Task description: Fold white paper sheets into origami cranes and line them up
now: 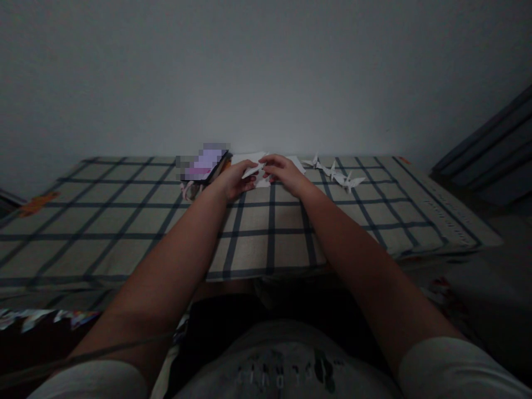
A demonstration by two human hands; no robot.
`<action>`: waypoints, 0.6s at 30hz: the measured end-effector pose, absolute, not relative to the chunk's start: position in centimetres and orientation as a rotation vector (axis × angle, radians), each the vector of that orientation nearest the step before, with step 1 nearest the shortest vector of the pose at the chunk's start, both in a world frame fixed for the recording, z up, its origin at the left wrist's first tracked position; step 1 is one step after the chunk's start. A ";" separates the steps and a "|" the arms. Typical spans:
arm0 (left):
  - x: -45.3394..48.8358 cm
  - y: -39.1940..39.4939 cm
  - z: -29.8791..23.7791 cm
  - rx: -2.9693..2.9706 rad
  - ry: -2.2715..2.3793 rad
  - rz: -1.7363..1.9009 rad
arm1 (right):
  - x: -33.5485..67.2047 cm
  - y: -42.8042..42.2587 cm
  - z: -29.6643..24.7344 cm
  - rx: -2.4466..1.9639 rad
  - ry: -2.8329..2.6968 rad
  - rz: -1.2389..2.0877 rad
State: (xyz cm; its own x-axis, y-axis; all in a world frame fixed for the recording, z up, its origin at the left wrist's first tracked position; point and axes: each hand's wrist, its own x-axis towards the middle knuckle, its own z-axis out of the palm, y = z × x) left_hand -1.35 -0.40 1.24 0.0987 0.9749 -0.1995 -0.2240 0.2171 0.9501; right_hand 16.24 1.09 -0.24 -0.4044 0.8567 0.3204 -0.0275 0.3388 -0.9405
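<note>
A small piece of folded white paper is held between my two hands near the far side of the table. My left hand grips its left part between thumb and fingers. On the other side, the curled fingers of my right hand pinch its right edge. White paper sheets lie flat behind and beneath the hands. To the right, several white folded paper cranes rest in a slanting row. The finer folds are too dim and small to make out.
A phone or tablet with a lit, blurred screen leans left of my hands, a pale looped cord by its lower edge. A checked cloth covers the table. Behind rises a plain wall; dark folded fabric hangs at right.
</note>
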 end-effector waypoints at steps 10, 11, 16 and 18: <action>-1.4 0.1 0.7 1.043 1.058 1.033 | 16.2 0.5 0.1 -0.775 -1.658 1.290; -1.3 0.0 0.7 1.037 1.052 1.024 | 16.2 0.5 0.1 -0.770 -1.659 1.297; -1.0 -0.1 0.9 1.012 1.086 1.037 | 16.3 0.7 0.0 -0.777 -1.650 1.344; -0.9 -0.2 1.0 1.045 1.105 1.036 | 16.3 0.7 0.1 -0.810 -1.656 1.339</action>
State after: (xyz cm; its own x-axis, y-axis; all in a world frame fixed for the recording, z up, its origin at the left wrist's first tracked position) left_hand -0.93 -0.24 0.98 0.1417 0.9745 -0.1739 -0.1110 0.1902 0.9755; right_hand 16.33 0.68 0.07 -0.4418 0.8728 0.2077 -0.0202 0.2218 -0.9749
